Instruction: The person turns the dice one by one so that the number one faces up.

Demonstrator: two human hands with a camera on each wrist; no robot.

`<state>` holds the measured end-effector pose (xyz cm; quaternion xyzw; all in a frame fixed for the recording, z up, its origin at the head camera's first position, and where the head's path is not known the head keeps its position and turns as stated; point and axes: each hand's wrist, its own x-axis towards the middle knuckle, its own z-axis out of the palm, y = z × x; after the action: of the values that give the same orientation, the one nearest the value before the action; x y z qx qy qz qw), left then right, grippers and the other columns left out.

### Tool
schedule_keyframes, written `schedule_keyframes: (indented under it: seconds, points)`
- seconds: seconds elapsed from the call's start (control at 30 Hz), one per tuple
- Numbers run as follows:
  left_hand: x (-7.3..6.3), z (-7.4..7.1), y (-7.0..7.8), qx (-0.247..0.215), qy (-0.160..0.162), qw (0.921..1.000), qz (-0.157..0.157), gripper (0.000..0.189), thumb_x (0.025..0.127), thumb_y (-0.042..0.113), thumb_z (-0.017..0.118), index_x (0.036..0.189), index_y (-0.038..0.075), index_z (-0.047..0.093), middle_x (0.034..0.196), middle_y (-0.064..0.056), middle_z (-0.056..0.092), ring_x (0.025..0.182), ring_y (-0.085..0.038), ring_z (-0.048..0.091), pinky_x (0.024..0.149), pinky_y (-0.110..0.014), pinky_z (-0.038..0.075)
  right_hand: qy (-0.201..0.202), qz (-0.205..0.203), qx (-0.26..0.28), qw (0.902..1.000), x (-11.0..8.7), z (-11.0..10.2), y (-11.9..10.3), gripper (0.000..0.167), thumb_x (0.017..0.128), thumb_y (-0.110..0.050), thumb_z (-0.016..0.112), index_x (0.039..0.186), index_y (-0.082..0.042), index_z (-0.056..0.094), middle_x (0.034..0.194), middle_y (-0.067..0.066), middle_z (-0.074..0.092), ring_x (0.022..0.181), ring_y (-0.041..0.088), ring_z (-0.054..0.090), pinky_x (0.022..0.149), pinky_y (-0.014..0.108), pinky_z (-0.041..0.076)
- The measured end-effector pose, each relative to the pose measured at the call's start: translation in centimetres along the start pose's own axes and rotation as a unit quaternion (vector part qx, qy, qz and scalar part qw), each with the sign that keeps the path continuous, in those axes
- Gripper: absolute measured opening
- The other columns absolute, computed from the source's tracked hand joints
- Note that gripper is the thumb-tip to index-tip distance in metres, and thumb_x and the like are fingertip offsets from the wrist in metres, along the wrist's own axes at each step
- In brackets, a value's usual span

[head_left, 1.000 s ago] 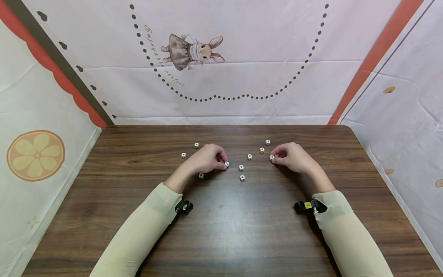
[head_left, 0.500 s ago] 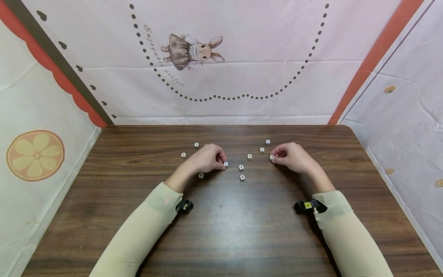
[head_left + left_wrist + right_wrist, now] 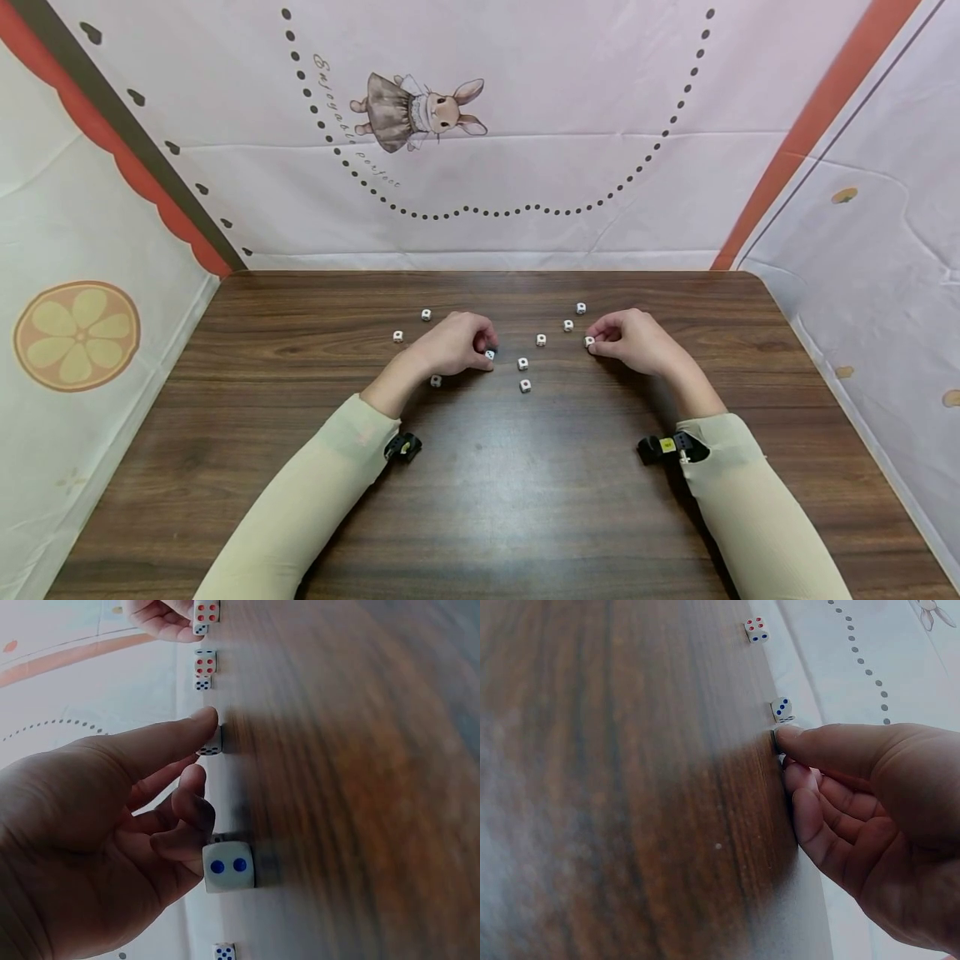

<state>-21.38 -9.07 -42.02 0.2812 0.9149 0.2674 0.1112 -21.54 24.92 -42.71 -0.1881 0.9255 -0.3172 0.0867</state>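
In the head view my left hand (image 3: 450, 346) rests low over the table, pinching a small white die (image 3: 490, 356) between thumb and fingers; several small dots show on that die. The left wrist view has the thumb tip against this die (image 3: 213, 742), much of which is hidden. To the right, my right hand (image 3: 637, 340) pinches another die (image 3: 589, 342) at the table surface, a single dot on its top. From the right wrist, the thumb (image 3: 832, 746) covers most of it. A die with two blue dots (image 3: 229, 866) sits close below the left fingers.
Between the hands lie several dice, among them one die (image 3: 522, 364) near the left fingertips and another (image 3: 568, 326) near the right. A far die (image 3: 426, 315) and a die (image 3: 398, 337) lie left of the left hand. A printed cloth (image 3: 555, 167) backs the wooden table (image 3: 510, 500).
The left die has shifted slightly and its visible dots have changed a little. My left hand has moved a touch right, its fingertips spreading slightly. My right hand has stayed still.
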Motion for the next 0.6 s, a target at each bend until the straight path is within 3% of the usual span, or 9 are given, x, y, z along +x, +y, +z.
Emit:
schedule_keyframes:
  seconds: [0.33, 0.6]
  points:
    - [0.12, 0.17, 0.21, 0.010, -0.009, 0.9999, 0.006, 0.015, 0.087, 0.015, 0.089, 0.094, 0.012, 0.075, 0.081, 0.004, 0.062, 0.078, -0.012, 0.056, 0.079, -0.031, 0.048, 0.002, -0.004, -0.003, 1.0000, 0.10, 0.02, 0.03, 0.011, 0.096, -0.009, 0.077, 0.105, -0.003, 0.079, 0.090, 0.001, 0.074, 0.085, 0.017, 0.066, 0.077, 0.036, 0.052]
    - [0.01, 0.15, -0.07, 0.003, 0.009, 0.9999, 0.006, 0.016, 0.088, 0.016, 0.088, 0.091, 0.013, 0.072, 0.080, 0.005, 0.066, 0.078, -0.010, 0.060, 0.082, -0.032, 0.050, 0.003, -0.003, -0.004, 1.0000, 0.04, 0.01, 0.05, 0.011, 0.096, -0.009, 0.077, 0.105, -0.003, 0.079, 0.090, 0.001, 0.073, 0.084, 0.017, 0.065, 0.076, 0.035, 0.051]
